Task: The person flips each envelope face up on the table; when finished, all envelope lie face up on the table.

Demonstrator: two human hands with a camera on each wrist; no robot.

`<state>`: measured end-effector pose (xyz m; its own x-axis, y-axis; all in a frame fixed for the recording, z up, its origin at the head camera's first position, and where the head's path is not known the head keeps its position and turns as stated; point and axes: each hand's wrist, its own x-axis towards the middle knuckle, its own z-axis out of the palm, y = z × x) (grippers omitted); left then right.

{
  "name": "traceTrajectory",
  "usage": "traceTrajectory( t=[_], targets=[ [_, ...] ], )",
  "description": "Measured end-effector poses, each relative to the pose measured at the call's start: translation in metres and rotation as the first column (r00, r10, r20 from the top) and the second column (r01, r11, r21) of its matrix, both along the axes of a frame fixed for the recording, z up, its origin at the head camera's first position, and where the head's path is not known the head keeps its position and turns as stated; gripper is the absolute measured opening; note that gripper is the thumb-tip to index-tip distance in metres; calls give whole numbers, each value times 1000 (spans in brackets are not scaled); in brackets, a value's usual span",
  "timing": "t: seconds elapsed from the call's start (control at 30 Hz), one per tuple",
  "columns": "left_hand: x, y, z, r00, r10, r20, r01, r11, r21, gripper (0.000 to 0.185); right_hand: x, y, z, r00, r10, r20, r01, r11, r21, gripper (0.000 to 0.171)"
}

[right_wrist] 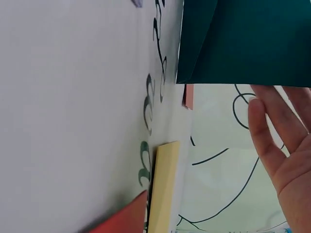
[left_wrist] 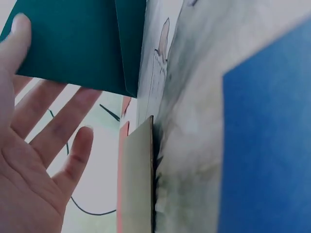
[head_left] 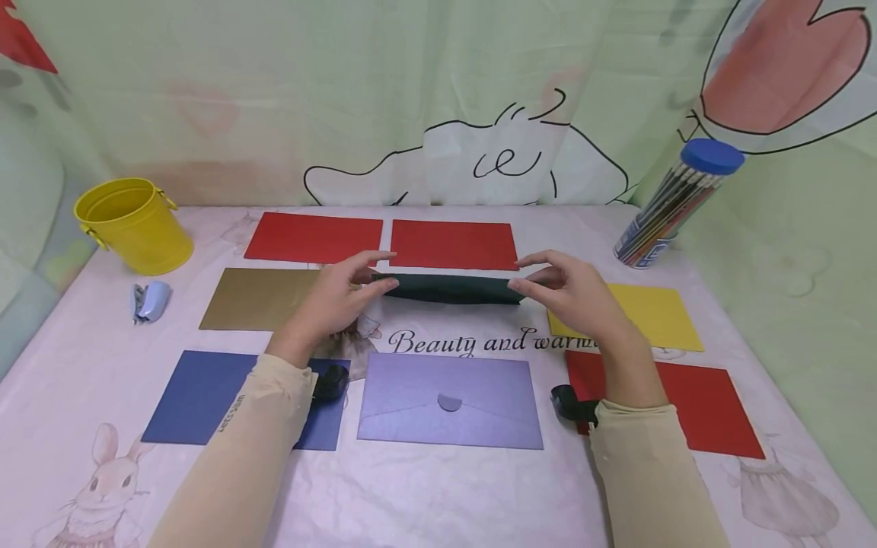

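A dark green envelope [head_left: 448,289] is held above the middle of the table, tilted so that it stands nearly on edge to the head view. My left hand [head_left: 336,293] pinches its left end, thumb on the near face and fingers behind. The right end is pinched by my right hand [head_left: 575,293] in the same way. In the left wrist view, the thumb lies on the green envelope [left_wrist: 73,48] and the little finger is free. A flap crease runs along the envelope [right_wrist: 252,43] in the right wrist view. Nearest to me lies a lavender envelope [head_left: 404,388].
Around the hands lie two red envelopes [head_left: 452,243] at the back, a gold one [head_left: 247,301], a yellow one [head_left: 661,316], a blue one [head_left: 192,396] and a red one [head_left: 712,411]. A yellow bucket [head_left: 137,236], blue stapler [head_left: 151,301] and pencil tub [head_left: 668,209] stand at the sides.
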<state>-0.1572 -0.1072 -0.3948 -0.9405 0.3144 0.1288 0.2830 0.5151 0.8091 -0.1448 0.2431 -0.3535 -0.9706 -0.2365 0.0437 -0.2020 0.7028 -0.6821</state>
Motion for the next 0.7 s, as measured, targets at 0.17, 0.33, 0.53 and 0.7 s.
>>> traceTrajectory(
  t=[0.17,0.33,0.53,0.7],
  targets=[
    [0,1,2,999,7,-50,-7,1000,4,63,-3,-1,-4,999,-11,-39,12,999,39,53],
    [-3,3,2,994,3,-111,-5,1000,-21,77,-4,-2,-5,998,-23,-51,26,998,62,62],
    [-3,4,3,994,13,-110,-14,1000,-4,86,-5,-3,-4,997,-46,-64,50,997,53,68],
    [-2,3,3,995,14,-104,-13,1000,7,89,-5,-5,-6,994,-73,-81,78,995,59,69]
  ],
)
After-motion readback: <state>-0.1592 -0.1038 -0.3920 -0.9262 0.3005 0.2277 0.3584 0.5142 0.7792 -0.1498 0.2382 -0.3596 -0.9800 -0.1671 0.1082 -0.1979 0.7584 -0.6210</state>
